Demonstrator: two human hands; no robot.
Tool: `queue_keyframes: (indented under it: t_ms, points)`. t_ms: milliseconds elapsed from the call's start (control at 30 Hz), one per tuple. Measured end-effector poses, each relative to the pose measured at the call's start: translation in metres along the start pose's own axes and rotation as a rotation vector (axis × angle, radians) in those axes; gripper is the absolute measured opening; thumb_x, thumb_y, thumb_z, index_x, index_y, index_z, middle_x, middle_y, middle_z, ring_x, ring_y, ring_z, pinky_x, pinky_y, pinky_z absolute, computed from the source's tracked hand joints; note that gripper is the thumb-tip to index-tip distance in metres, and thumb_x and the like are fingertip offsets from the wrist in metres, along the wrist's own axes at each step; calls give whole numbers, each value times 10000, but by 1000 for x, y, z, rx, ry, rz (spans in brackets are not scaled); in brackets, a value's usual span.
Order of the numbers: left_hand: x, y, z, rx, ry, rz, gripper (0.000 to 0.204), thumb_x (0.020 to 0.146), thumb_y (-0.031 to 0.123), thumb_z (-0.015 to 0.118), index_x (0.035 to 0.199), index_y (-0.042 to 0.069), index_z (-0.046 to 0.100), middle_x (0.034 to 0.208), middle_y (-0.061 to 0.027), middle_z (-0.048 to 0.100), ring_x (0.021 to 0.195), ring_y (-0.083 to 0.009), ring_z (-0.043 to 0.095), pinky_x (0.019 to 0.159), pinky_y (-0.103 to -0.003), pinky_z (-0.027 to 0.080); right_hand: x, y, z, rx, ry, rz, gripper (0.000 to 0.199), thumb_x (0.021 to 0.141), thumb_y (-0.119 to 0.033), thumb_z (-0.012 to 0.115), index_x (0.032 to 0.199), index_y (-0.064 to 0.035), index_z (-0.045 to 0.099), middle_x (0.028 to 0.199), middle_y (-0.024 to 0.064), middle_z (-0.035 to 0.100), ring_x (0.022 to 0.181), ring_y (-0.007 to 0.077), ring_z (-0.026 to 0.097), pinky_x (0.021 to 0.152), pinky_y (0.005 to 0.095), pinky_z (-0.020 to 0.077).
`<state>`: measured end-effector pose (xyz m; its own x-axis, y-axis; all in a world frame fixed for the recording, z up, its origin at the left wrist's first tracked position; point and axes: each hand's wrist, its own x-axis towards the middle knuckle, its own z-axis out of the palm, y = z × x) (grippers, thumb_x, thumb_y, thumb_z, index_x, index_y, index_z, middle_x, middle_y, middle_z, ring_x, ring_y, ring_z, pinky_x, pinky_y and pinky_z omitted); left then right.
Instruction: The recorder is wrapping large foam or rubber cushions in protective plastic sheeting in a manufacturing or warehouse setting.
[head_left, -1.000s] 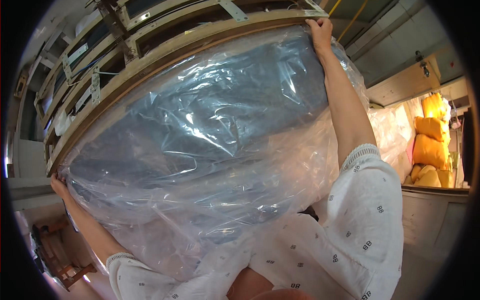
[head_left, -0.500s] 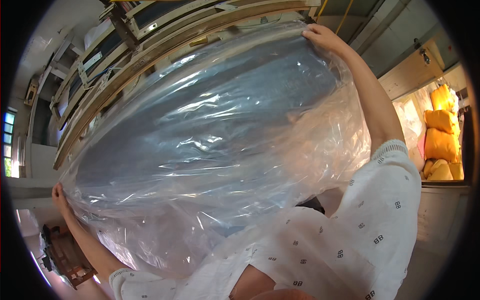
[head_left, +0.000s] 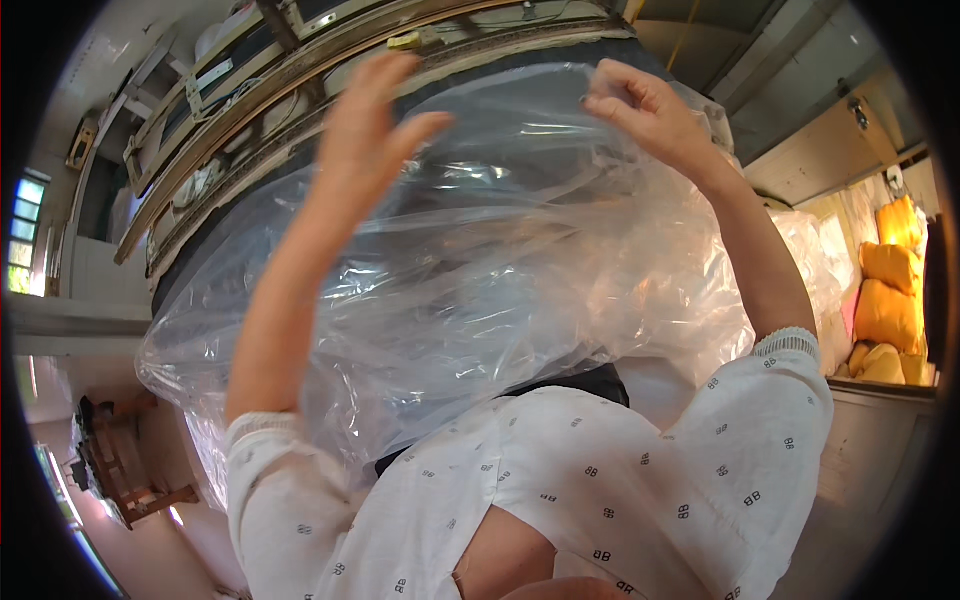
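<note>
A large clear plastic sheet [head_left: 450, 260], creased and shiny, lies spread over a dark padded surface in front of me. My left hand [head_left: 375, 140] is raised above the sheet's far part, blurred by motion. Its thumb stands apart from the fingers and it holds nothing. At the far right my right hand [head_left: 650, 110] has its fingers curled in a pinch at the sheet's far edge. The edge runs up to those fingertips, though the exact grip is partly hidden.
A long wooden frame with rails [head_left: 250, 130] runs along the far side. Yellow cushion-like bundles [head_left: 888, 300] are piled at the right. A dark wooden stand [head_left: 120, 460] is at the left, and a small window [head_left: 25, 230] beyond it.
My left hand has let go of the sheet's left end and swung up and right over it. The sheet has sunk lower, baring dark surface at the far edge. My right hand has come slightly nearer.
</note>
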<state>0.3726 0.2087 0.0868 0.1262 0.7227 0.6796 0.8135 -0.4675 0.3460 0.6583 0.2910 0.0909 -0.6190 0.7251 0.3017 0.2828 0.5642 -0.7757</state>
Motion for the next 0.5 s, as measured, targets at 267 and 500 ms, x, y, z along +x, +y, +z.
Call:
queue_keyframes:
  t_ms: [267,500]
  points:
    - [-37,-26,51,-382,-58,-485,177,829,172,599,824,-2,634,767,-30,566,744,-97,512,688,-223,404,-130,109,-88,-712,-525,466,208,743,-299,566,733,-116,664,728,41,632,726,185,586,625,332,449]
    - [-192,-152,-146,117,64,-815,277,886,259,538,904,-3,624,756,20,549,712,-73,444,660,-218,391,-289,203,-100,-1185,-957,1091,259,667,-226,648,881,-85,684,920,104,656,908,242,611,759,395,467]
